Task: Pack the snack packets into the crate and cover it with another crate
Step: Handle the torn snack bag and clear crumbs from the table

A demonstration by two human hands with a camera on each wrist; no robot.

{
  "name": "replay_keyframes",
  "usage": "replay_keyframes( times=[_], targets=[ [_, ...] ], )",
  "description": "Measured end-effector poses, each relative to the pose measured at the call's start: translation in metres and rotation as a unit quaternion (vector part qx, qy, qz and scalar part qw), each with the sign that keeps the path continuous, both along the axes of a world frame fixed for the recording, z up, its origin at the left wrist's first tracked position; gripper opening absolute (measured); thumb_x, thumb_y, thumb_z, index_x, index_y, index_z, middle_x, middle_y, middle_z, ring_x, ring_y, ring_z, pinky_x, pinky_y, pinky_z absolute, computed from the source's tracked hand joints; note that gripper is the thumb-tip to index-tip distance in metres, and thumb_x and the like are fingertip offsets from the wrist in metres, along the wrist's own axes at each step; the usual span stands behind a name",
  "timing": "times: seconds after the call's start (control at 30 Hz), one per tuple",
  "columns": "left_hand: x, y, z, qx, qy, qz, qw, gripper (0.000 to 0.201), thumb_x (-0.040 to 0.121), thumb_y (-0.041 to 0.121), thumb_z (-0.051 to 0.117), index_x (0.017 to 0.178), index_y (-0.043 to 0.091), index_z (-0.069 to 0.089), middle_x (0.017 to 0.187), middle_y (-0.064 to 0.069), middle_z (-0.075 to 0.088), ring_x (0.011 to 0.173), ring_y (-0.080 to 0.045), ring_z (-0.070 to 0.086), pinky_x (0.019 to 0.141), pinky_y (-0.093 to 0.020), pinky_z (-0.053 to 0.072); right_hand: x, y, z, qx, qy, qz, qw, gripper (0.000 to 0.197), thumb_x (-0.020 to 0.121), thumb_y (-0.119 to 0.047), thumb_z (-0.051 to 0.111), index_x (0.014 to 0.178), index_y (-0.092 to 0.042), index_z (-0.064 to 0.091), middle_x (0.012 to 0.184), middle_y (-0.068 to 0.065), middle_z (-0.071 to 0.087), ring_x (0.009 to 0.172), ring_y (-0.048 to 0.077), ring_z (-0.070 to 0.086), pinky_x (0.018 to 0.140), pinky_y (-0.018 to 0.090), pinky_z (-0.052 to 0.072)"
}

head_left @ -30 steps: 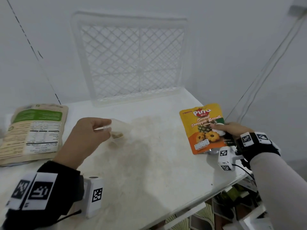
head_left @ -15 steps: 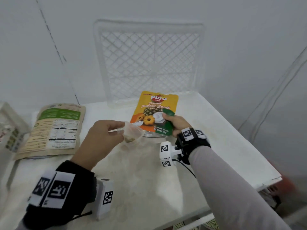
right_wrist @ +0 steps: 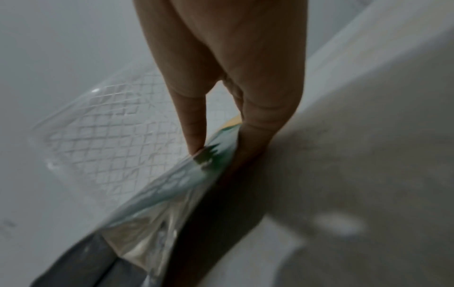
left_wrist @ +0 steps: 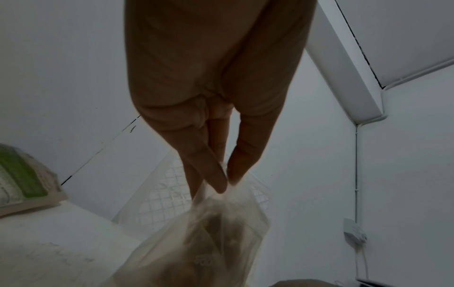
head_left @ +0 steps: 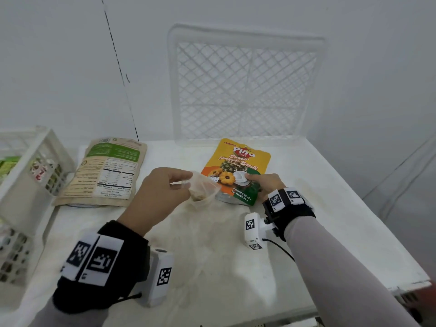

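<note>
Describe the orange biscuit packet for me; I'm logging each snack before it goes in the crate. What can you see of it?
The biscuit packet is a glossy pouch, yellow at the top, orange and green below, printed with "Pina" and pictures of pineapple biscuits; its bottom gusset looks silvery. The right hand pinches its lower right part, thumb on the front, so it tilts up above the white table, top edge toward the upright crate. It looks sealed.

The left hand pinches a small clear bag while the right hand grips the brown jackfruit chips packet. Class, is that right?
Not quite. In the head view the right hand grips the yellow pineapple biscuits packet; the brown jackfruit chips packet lies untouched on the table. The left hand does pinch the small clear bag.
</note>
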State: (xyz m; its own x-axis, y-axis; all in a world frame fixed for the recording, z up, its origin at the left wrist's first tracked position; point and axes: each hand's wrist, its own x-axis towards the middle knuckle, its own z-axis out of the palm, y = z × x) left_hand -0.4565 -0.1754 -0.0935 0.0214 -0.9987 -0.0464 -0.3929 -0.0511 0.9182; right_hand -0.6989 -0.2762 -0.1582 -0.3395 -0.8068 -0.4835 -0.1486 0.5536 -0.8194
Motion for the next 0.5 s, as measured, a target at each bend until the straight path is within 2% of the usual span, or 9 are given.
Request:
replay_keyframes(
  times=[0.03,0.07,0.13,0.17,0.23,0.27,0.37,0.43,0.5],
  targets=[
    [0.001,0.000,0.000,-0.001,-0.001,0.000,1.000,0.033,0.079,-0.003,0.062,0.106,0.016,0.067,0.114,0.002,0.066,0.099,-0.009,0.065,0.099,-0.036,0.047,0.000,0.002,0.003,0.005,0.027,0.015,1.000,0.035,0.080,-0.024,0.073,0.074,-0.002,0.047,0.065,0.007,0.051,0.055,0.019,0.053,0.039,0.018,0.043],
    [0.002,-0.001,0.000,-0.002,-0.005,0.000,1.000,0.032,0.080,-0.001,0.062,0.108,0.015,0.067,0.115,0.002,0.066,0.100,-0.010,0.065,0.099,-0.037,0.046,0.000,0.003,0.005,0.005,0.046,0.023,0.999,0.035,0.081,-0.022,0.072,0.069,-0.003,0.045,0.064,0.008,0.049,0.061,0.023,0.055,0.045,0.017,0.046],
    [0.003,-0.002,0.001,-0.002,-0.009,-0.002,1.000,0.032,0.082,0.002,0.062,0.112,0.014,0.066,0.116,0.001,0.066,0.102,-0.011,0.064,0.099,-0.036,0.047,0.001,0.008,0.011,-0.017,0.080,0.035,0.996,0.027,0.080,-0.014,0.071,0.072,-0.005,0.047,0.074,0.010,0.051,0.086,0.031,0.056,0.075,0.030,0.052],
    [0.004,-0.003,0.001,-0.001,-0.007,-0.002,1.000,0.032,0.084,0.003,0.061,0.114,0.013,0.065,0.117,0.000,0.066,0.102,-0.011,0.064,0.097,-0.035,0.048,0.003,0.012,0.014,-0.032,0.118,0.053,0.991,0.019,0.080,-0.014,0.069,0.085,-0.003,0.053,0.088,0.012,0.055,0.101,0.033,0.054,0.089,0.038,0.049],
    [0.005,-0.005,0.002,-0.003,-0.004,-0.006,1.000,0.030,0.087,0.005,0.060,0.116,0.010,0.064,0.118,0.000,0.064,0.101,-0.011,0.063,0.091,-0.029,0.052,0.010,0.025,0.022,-0.074,0.190,0.094,0.975,0.043,0.080,-0.015,0.066,0.121,-0.010,0.053,0.125,0.016,0.049,0.121,0.033,0.045,0.104,0.044,0.039],
    [0.006,-0.006,0.002,-0.003,-0.002,-0.008,1.000,0.029,0.088,0.005,0.059,0.117,0.008,0.063,0.119,-0.001,0.064,0.101,-0.011,0.062,0.085,-0.024,0.054,0.016,0.035,0.029,-0.129,0.177,0.113,0.969,0.049,0.080,-0.012,0.066,0.127,-0.016,0.052,0.131,0.012,0.047,0.125,0.029,0.043,0.106,0.044,0.037],
    [0.008,-0.009,0.006,0.014,0.019,-0.019,1.000,0.029,0.091,0.003,0.054,0.118,0.006,0.061,0.121,-0.002,0.061,0.107,-0.011,0.059,0.075,-0.016,0.055,0.042,0.069,0.049,-0.296,0.046,0.215,0.930,0.043,0.078,0.004,0.065,0.112,-0.022,0.063,0.121,-0.004,0.057,0.116,0.013,0.052,0.100,0.032,0.042],
    [0.012,-0.011,0.008,0.022,0.002,-0.032,0.999,0.030,0.092,0.004,0.053,0.121,0.008,0.060,0.124,-0.001,0.060,0.111,-0.013,0.058,0.086,-0.025,0.054,0.054,0.086,0.054,-0.345,0.027,0.314,0.884,0.042,0.078,0.009,0.064,0.106,-0.022,0.065,0.118,-0.002,0.059,0.112,0.007,0.053,0.096,0.023,0.044],
    [0.018,-0.013,0.010,0.018,-0.053,-0.049,0.997,0.033,0.091,0.008,0.055,0.123,0.013,0.059,0.126,0.002,0.059,0.113,-0.011,0.058,0.098,-0.032,0.048,0.060,0.089,0.052,-0.361,0.100,0.387,0.843,0.042,0.079,0.007,0.065,0.105,-0.026,0.065,0.121,0.002,0.053,0.119,0.005,0.047,0.099,0.020,0.039]
  ],
)
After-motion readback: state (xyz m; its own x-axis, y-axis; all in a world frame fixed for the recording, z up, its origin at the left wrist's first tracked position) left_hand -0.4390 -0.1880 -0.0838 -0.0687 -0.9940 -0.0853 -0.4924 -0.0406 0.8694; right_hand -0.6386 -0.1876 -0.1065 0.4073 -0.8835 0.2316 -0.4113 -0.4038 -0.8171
